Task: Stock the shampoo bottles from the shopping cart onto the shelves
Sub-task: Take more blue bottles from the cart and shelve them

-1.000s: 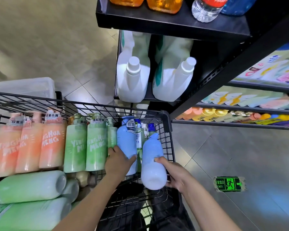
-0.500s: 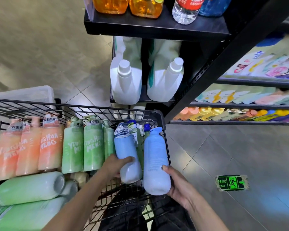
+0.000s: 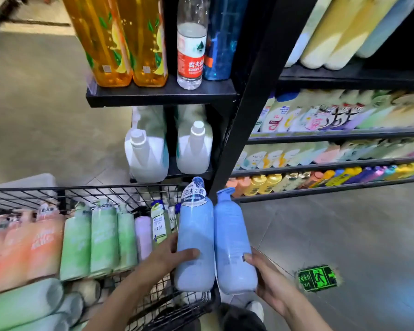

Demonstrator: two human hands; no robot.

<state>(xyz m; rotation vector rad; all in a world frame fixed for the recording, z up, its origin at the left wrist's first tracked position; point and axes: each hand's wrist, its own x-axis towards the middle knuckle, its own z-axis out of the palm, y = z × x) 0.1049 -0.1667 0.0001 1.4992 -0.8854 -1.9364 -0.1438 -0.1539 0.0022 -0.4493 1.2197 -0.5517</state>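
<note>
Two blue bottles lifted at the cart's right edge; stocking looks barely started.
Left hand (image 3: 164, 255) grips the labelled blue bottle (image 3: 195, 237); right hand (image 3: 264, 274) grips the plain blue bottle (image 3: 233, 244) beside it, both upright, touching, not yet on the shelves (image 3: 320, 136). Cart (image 3: 120, 191) holds many orange, green and pastel bottles upright, plus green ones lying at its near left corner. Judged: most remains.

Both forearms reach forward from bottom of view. Left hand (image 3: 167, 256) curled, thumb across front of what it grips. Right hand (image 3: 265, 280) curled likewise, fingers wrapped from the right side. Hands near each other, level.
</note>
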